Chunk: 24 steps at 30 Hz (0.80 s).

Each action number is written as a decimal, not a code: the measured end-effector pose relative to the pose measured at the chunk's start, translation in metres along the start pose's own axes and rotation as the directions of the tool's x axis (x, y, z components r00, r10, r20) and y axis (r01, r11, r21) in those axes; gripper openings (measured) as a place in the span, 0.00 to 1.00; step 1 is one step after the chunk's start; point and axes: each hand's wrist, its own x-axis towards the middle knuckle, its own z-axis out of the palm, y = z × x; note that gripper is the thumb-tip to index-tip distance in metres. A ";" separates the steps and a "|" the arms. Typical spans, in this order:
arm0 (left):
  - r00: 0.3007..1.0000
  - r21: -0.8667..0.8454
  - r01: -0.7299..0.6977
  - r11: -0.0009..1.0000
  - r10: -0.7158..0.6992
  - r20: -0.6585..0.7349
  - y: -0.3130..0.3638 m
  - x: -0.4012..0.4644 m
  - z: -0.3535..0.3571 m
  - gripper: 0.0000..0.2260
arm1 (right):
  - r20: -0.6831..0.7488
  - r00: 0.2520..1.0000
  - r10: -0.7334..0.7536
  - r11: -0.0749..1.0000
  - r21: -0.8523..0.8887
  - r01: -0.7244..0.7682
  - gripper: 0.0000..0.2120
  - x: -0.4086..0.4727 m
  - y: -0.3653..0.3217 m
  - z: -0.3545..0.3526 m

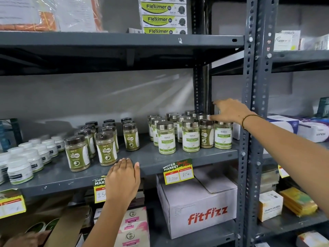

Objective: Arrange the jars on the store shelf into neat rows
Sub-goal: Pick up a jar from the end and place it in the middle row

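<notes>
The green-labelled, steel-lidded jars [190, 135] cluster at the right end of the grey metal shelf [151, 157]. Your right hand [229, 111] hovers open above their rear lids, gripping nothing; your left hand [122, 177] lies flat on the shelf edge. Grip one jar low, then slide it into line.

Rear silver-lidded jars [190, 112] hide behind front ones; labels unreadable.

Stacked boxes [163, 19] read "Fleximer", the carton [197, 207] "fitfizz", the price tag [178, 172] "170" and "85".
</notes>
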 end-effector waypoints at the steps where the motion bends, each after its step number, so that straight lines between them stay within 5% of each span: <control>1: 1.000 0.000 -0.001 1.000 0.001 0.001 0.000 0.000 0.000 0.28 | -0.011 0.999 -0.040 0.999 0.018 0.040 0.35 0.003 -0.002 -0.001; 11: 1.000 -0.008 0.012 1.000 -0.012 -0.019 0.000 -0.001 0.002 0.28 | 0.418 0.899 -0.128 0.991 0.095 0.097 0.36 0.032 -0.025 0.014; 19: 1.000 0.007 0.016 1.000 -0.016 -0.024 0.001 -0.001 0.001 0.26 | 0.424 0.894 -0.143 0.983 0.165 0.079 0.34 0.042 -0.022 0.009; 24: 0.999 0.000 0.020 1.000 -0.020 -0.036 0.000 -0.001 0.002 0.26 | 0.249 0.957 -0.150 0.973 0.208 0.098 0.30 0.043 -0.023 -0.011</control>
